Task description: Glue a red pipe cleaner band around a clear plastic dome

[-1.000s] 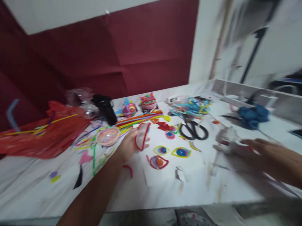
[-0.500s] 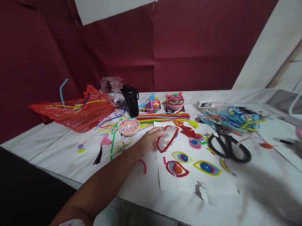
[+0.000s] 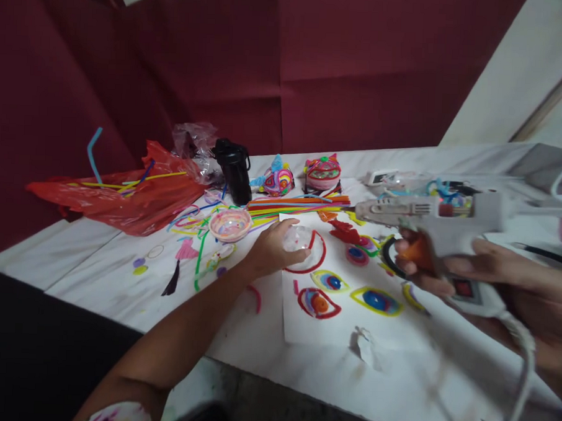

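Note:
My left hand (image 3: 278, 249) holds a clear plastic piece with a red rim (image 3: 317, 254) over the white paper sheet (image 3: 322, 333), thumb and fingers around its left side. My right hand (image 3: 483, 275) is closed round the handle of a white glue gun (image 3: 466, 225), its nozzle pointing left, to the right of and above the clear piece. On the paper lie a yellow-rimmed eye (image 3: 377, 300), a smaller yellow-rimmed one (image 3: 330, 281) and a red-rimmed one with an orange centre (image 3: 320, 304).
A pink-and-white bowl (image 3: 230, 225), a black bottle (image 3: 233, 171) and a red plastic bag (image 3: 123, 197) stand left. Two colourful decorated pieces (image 3: 278, 178) (image 3: 323, 174) sit behind pipe cleaners (image 3: 300, 203). The glue gun's cable (image 3: 525, 370) hangs at right.
My right hand has come in from the right with the glue gun, now covering much of the scissors. The clear piece has turned in my left hand, and the view has shifted.

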Available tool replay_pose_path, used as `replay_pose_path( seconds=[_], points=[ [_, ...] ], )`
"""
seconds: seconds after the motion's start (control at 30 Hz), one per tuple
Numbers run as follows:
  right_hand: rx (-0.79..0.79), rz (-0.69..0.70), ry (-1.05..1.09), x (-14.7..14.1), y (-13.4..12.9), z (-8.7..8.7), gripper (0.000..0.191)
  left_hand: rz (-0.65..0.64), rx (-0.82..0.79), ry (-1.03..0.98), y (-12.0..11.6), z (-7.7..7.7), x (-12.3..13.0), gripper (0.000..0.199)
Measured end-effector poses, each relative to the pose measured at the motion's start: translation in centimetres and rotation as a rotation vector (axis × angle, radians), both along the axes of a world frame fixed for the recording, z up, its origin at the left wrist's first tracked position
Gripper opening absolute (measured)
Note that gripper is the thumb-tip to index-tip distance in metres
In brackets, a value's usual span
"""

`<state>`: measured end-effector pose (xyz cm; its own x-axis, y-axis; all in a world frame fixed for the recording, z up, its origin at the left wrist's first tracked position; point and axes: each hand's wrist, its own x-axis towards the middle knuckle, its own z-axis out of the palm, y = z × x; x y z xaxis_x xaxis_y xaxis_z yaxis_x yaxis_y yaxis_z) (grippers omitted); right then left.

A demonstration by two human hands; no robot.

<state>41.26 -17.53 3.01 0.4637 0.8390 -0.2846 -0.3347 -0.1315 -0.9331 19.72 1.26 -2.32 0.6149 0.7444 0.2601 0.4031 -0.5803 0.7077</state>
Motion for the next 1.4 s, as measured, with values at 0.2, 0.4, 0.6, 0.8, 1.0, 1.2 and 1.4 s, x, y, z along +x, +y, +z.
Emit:
replay_pose_path(
  seconds=[0.2,0.4,0.6,0.8,1.0,1.2,1.4],
  points=[
    [-0.007,0.062,-0.013,0.1,3.5,0.4,0.008,-0.071,0.126,0.117,0.7,-0.7,2.2,0.078],
    [0.043,0.215,-0.004,1.4,4.9,-1.2,0.005,-0.111,-0.04,0.106,1.4,-0.3,1.9,0.078],
    [0.001,0.423,-0.111,2.0,5.2,-1.1,0.013,-0.119,0.227,-0.073,0.6,0.0,0.1,0.032],
    [-0.035,0.369,-0.241,2.5,4.7,-0.3,0.023,-0.084,0.3,-0.121,0.4,-0.4,0.2,0.013],
    [0.068,0.466,-0.293,3.3,4.8,0.8,0.025,-0.129,0.398,-0.118,0.2,-1.3,0.5,0.012],
    [0.079,0.681,-0.262,3.9,6.0,0.6,0.031,-0.156,0.466,-0.096,0.3,-2.1,0.6,0.01],
    [0.042,0.755,-0.32,4.2,6.6,1.5,0.031,-0.181,0.45,-0.033,0.0,-2.0,0.6,0.009]
  ],
)
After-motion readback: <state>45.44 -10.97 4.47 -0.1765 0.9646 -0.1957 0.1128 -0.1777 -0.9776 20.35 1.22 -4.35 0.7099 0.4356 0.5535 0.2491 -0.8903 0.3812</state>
